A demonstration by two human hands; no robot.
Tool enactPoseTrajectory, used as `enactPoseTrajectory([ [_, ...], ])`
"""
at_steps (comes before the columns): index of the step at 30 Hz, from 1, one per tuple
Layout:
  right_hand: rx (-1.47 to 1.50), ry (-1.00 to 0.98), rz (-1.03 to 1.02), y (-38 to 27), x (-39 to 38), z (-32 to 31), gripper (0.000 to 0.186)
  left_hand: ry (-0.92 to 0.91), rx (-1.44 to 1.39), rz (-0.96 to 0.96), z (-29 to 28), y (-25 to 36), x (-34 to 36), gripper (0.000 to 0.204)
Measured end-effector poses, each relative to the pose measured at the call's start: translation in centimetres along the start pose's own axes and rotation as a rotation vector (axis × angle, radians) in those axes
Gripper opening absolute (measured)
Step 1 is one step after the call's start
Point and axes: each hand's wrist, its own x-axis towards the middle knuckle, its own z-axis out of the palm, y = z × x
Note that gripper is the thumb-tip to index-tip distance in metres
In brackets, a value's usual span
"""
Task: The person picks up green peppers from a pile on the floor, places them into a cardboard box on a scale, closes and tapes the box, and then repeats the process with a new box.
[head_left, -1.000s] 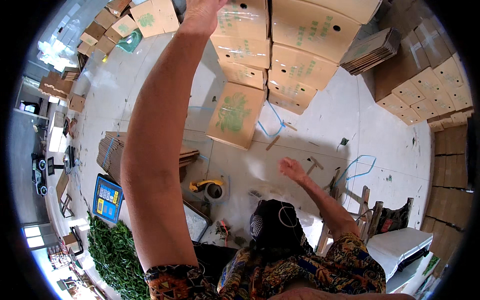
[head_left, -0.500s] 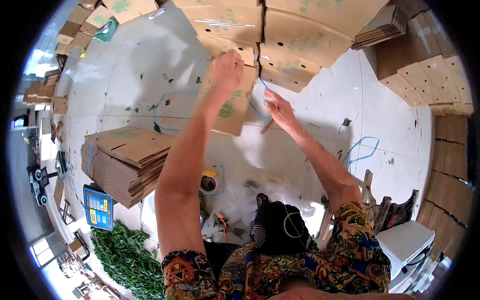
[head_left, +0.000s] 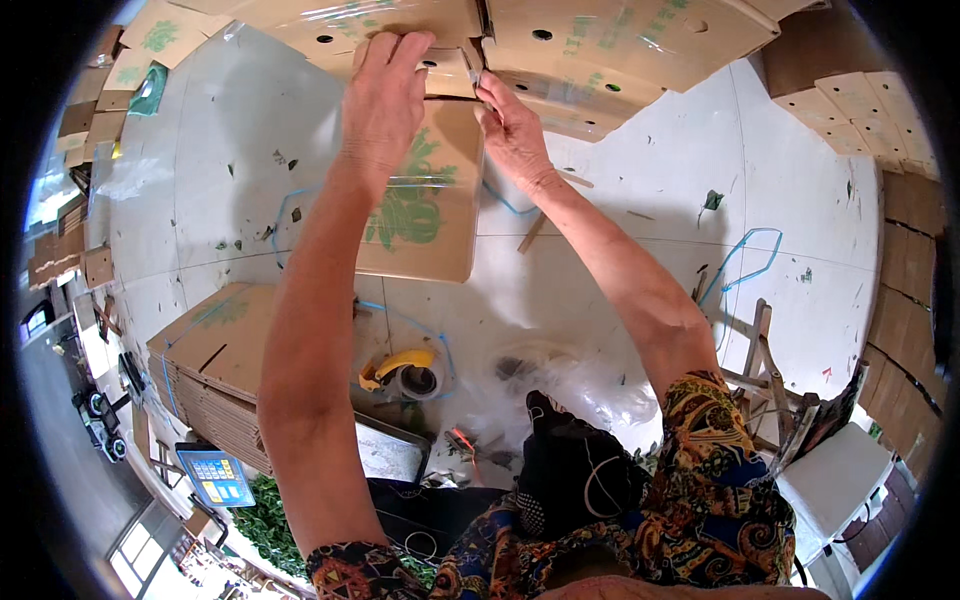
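A cardboard carton (head_left: 425,195) with green print hangs open-side away below a row of stacked cartons. My left hand (head_left: 383,105) bends its fingers over the carton's far end, beside a small round hole. At the far right corner of the same carton my right hand (head_left: 515,135) is closed, thumb and forefinger pinched together. A small dark edge shows at the fingertips there; what they pinch is too small to make out.
Taped cartons (head_left: 610,45) stand ahead. Flattened cartons (head_left: 215,350) are stacked at the left above a blue keypad panel (head_left: 215,475). A tape dispenser (head_left: 410,375), clear plastic (head_left: 560,385), blue strapping (head_left: 745,260) and a wooden stool (head_left: 765,370) lie or stand nearby.
Both hands have moved farther away and left in the picture, the right one closing in on the carton's corner. My view has shifted, and the carton looks larger.
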Motion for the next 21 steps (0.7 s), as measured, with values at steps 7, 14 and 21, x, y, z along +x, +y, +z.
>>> enactPoseTrajectory([
  [7, -0.097, 0.013, 0.008, -1.3, 0.7, -0.4, 0.04, -0.007, 0.117, 0.136, 1.0, -0.3, 1.0, 0.047],
  [14, -0.032, -0.073, 0.095, -1.3, 0.8, -1.6, 0.04, 0.075, 0.267, 0.139, 4.1, 0.4, -0.1, 0.07],
  [21, 0.372, -0.028, 0.219, -0.2, 0.5, -0.7, 0.036, 0.355, 0.28, 0.051, 7.3, 0.4, -0.9, 0.086],
])
